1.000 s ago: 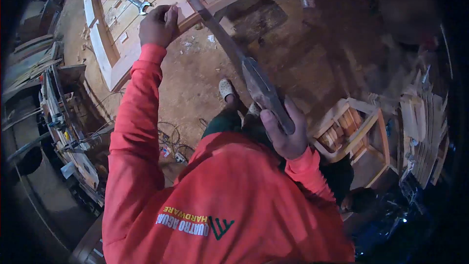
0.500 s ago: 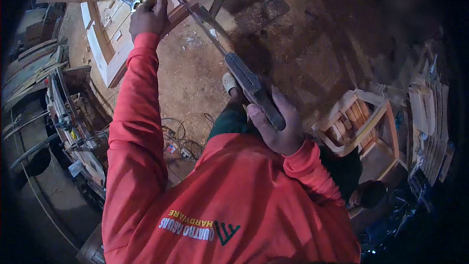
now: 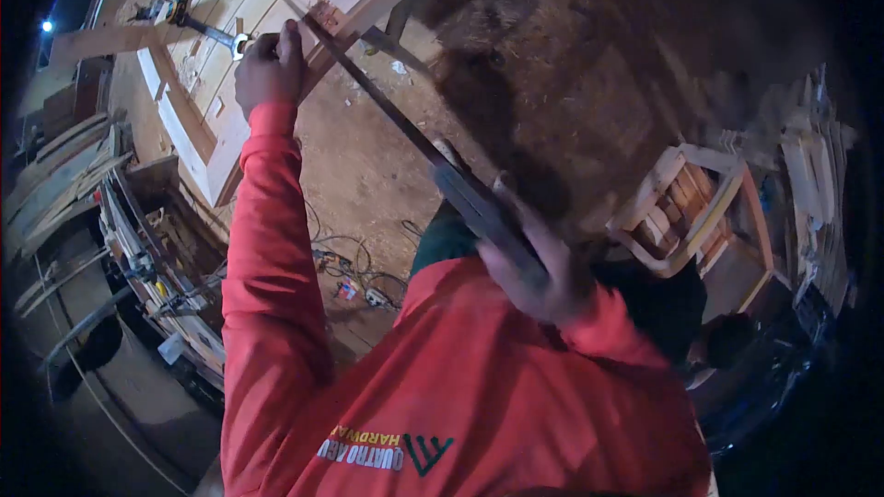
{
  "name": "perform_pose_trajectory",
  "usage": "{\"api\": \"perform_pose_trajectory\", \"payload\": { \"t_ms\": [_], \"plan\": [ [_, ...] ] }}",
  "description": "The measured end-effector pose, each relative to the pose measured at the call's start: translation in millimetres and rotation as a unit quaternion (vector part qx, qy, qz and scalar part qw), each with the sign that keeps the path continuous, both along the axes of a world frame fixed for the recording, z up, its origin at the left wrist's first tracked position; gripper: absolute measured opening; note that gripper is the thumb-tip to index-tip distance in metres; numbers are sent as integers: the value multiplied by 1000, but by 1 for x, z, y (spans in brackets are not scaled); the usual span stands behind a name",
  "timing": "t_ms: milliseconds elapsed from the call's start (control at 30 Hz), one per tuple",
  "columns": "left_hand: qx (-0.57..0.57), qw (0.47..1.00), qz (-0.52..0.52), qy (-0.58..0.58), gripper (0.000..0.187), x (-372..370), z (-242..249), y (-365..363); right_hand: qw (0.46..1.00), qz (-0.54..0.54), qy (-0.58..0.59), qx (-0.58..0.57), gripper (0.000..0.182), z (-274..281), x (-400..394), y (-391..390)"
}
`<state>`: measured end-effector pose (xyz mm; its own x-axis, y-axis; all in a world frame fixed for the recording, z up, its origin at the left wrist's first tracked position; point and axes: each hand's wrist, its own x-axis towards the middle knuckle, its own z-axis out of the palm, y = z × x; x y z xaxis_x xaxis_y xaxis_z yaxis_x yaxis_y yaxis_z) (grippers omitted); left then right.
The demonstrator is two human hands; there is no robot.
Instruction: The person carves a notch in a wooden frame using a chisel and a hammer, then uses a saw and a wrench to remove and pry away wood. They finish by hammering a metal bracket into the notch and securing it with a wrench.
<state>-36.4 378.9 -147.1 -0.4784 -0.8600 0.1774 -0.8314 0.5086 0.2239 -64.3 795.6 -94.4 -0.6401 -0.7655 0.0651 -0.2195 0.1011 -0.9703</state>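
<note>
My right hand (image 3: 539, 267) is wrapped around the dark handle of a handsaw (image 3: 368, 87), close to my waist. The saw's thin blade, seen nearly edge-on, slants up and left across the edge of a pale wooden frame (image 3: 224, 166). Just left of the blade, my left hand (image 3: 270, 69) is closed over the frame's near rail, its thumb raised toward the saw. Most of the left fingers are hidden behind the hand. A tool (image 3: 207, 30) with a yellow-and-black end and a forked metal end lies on the planks beyond that hand.
Wooden planks (image 3: 249, 0) fill the inside of the frame. Cables (image 3: 368, 267) lie on the dusty floor near my legs. A slatted wooden piece (image 3: 695, 207) stands to the right, beside stacked boards (image 3: 815, 184). More timber (image 3: 152, 262) is piled on the left.
The saw and my right hand have drawn back toward my body, with the hand blurred by motion. The left hand keeps its hold on the rail. The view has shifted slightly.
</note>
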Motion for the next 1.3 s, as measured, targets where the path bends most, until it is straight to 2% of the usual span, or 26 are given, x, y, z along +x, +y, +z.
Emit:
{"api": "perform_pose_trajectory", "payload": {
  "t_ms": [67,133,233,267,333,400,467,567,667,733,800,833,867,933,1000,1033,1167,1300],
  "plan": [
    [20,1000,7,16,57,2,-3,-1,998,11,-2,-59,48,-9,-20,-69],
    [2,999,3,32,57,4,-3,6,988,92,-64,104,52,17,-47,-111],
    [13,999,-4,32,57,3,1,4,997,49,-61,21,52,-1,-30,-99],
    [9,999,-6,34,57,0,1,3,999,34,6,27,53,-2,-22,-77],
    [1,1000,-4,31,56,2,-2,0,996,28,66,55,54,6,-4,-19],
    [13,1000,-7,-3,56,0,1,0,993,42,57,97,54,22,8,29],
    [3,1000,-14,-5,56,1,-1,0,990,51,51,118,54,29,4,28],
    [-26,999,-29,28,54,2,-7,0,994,48,0,93,51,19,-9,-21],
    [-31,998,-34,37,53,4,-3,4,999,11,-52,-13,43,-2,-27,-100],
    [0,999,-28,38,53,5,0,5,998,24,-62,-3,47,-11,-26,-106],
    [13,999,-24,43,53,4,2,4,1000,26,-8,8,50,-13,-21,-91],
    [3,999,-19,47,53,1,2,2,998,24,52,7,51,-10,-14,-69],
    [0,999,-13,44,53,3,-1,2,999,14,30,1,53,-8,-4,-46],
    [10,999,-3,46,54,2,-2,4,995,25,26,88,56,13,14,1],
    [-3,999,-12,43,57,3,-2,3,985,57,75,146,58,20,13,7],
    [1,1000,0,30,57,1,4,8,986,66,100,117,58,11,10,1],
    [-9,999,-10,41,58,4,2,7,995,51,-63,55,56,7,-12,-82],
    [3,999,7,32,59,3,8,11,996,40,-59,58,56,5,-13,-93]
  ]
}}
